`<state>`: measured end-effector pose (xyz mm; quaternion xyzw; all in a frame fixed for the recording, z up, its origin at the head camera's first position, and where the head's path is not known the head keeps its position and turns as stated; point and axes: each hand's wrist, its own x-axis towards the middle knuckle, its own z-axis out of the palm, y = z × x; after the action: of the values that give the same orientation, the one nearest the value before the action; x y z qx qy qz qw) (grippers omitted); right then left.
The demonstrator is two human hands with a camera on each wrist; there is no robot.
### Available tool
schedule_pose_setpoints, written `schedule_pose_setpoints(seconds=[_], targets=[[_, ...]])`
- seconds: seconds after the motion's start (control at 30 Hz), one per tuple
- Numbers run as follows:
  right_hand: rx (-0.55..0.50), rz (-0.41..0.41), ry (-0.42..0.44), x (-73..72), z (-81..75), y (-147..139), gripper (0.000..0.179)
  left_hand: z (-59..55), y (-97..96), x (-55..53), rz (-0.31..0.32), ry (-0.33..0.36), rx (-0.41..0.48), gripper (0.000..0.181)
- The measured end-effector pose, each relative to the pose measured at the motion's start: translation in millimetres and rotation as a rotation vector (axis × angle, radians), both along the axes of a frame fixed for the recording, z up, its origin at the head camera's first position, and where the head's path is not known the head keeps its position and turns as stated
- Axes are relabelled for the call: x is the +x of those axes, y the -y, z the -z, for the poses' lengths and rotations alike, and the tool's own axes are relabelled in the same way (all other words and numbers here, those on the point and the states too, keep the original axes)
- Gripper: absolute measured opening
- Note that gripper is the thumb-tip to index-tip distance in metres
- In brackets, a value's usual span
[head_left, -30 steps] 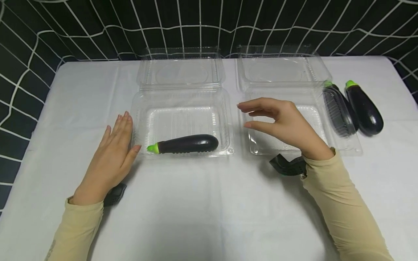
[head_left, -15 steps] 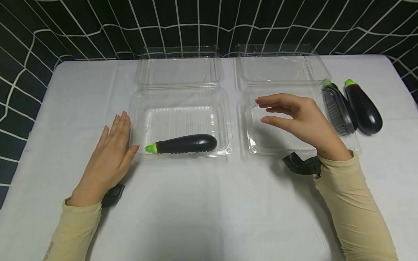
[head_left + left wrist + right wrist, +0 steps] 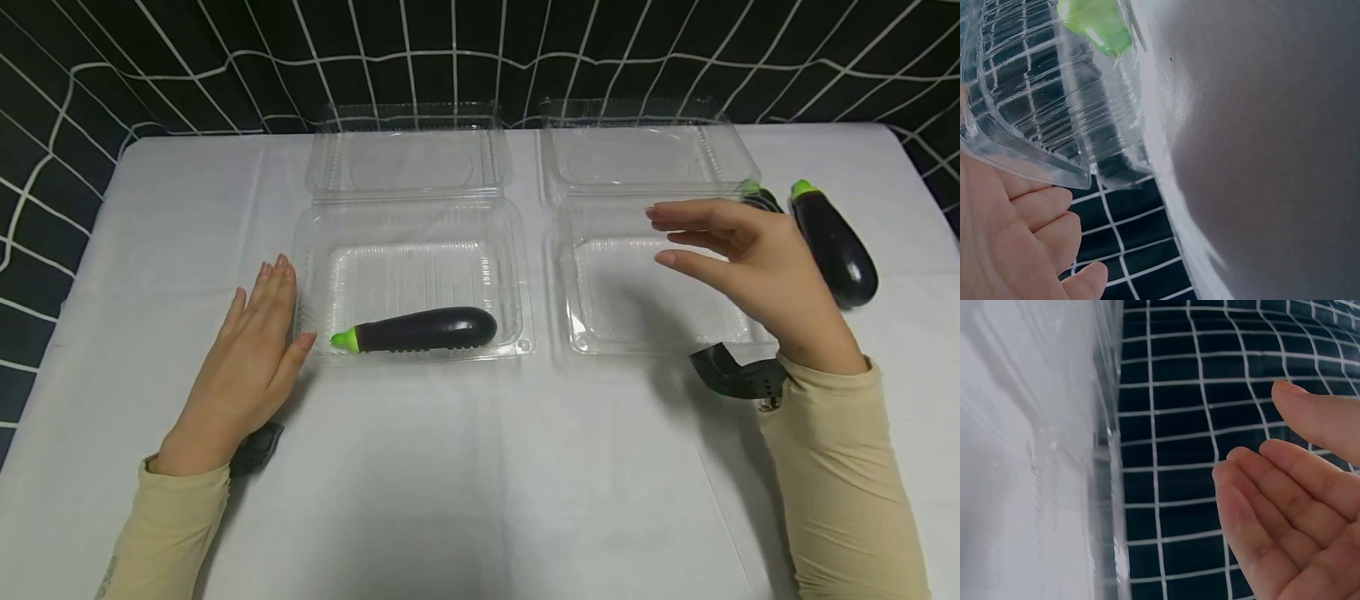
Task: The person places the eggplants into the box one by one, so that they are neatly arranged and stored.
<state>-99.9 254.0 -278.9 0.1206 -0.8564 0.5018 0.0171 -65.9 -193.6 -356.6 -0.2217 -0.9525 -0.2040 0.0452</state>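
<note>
In the head view, my left hand [image 3: 243,362] lies with straight fingers along the left edge of a clear plastic clamshell box [image 3: 405,221]. The left wrist view shows those fingers touching the box's rim [image 3: 1029,162]. One dark eggplant [image 3: 427,329] with a green stem end lies along the near side inside this box. My right hand [image 3: 757,267] hovers over the right part of a second clear clamshell box [image 3: 600,308], thumb and fingers apart, holding nothing. Beyond that hand lies another eggplant [image 3: 834,246], and one more eggplant [image 3: 761,197] is mostly hidden behind the hand.
Both boxes have their lids, the left lid [image 3: 408,158] and the right lid [image 3: 648,154], folded back toward the far table edge. A white cloth [image 3: 450,483] covers the table. Behind it hangs a dark cloth with a white grid [image 3: 480,50].
My right hand has moved rightward from the second box's left side to its right part, now covering most of one eggplant. The left hand stays beside the first box.
</note>
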Motion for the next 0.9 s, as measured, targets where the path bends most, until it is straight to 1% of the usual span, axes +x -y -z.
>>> schedule_pose_setpoints(seconds=[0.13, 0.23, 0.4, 0.53, 0.57, 0.7, 0.8, 0.9], targets=[[-0.047, 0.054, 0.013, 2.0, -6.1, -11, 0.039, -0.6, -0.8, 0.2, 0.000, 0.005, -0.001, 0.070], [-0.134, 0.091, 0.016, 3.6, -9.9, -19, 0.040, -0.9, -0.7, 0.7, -0.003, 0.005, 0.000, 0.070], [-0.186, 0.178, -0.030, 6.6, -16.1, -32, 0.040, -0.8, -1.0, 0.3, -0.003, -0.004, 0.005, 0.071], [-0.261, 0.198, -0.064, 6.6, -19.3, -38, 0.039, -0.7, -0.4, 0.4, -0.010, -0.010, 0.006, 0.071], [-0.265, 0.202, -0.071, 6.6, -19.7, -39, 0.039, -0.7, -0.3, 0.5, -0.012, -0.011, 0.007, 0.071], [-0.194, 0.251, -0.096, 7.3, -19.6, -46, 0.039, -0.5, -0.3, 0.8, -0.013, -0.009, 0.012, 0.072], [-0.104, 0.301, -0.115, 6.1, -18.2, -53, 0.040, -0.2, -0.6, 0.5, -0.010, -0.008, 0.014, 0.072], [-0.097, 0.330, -0.132, 2.8, -16.3, -62, 0.040, 0.3, -0.4, 0.0, -0.009, -0.012, 0.010, 0.073]])
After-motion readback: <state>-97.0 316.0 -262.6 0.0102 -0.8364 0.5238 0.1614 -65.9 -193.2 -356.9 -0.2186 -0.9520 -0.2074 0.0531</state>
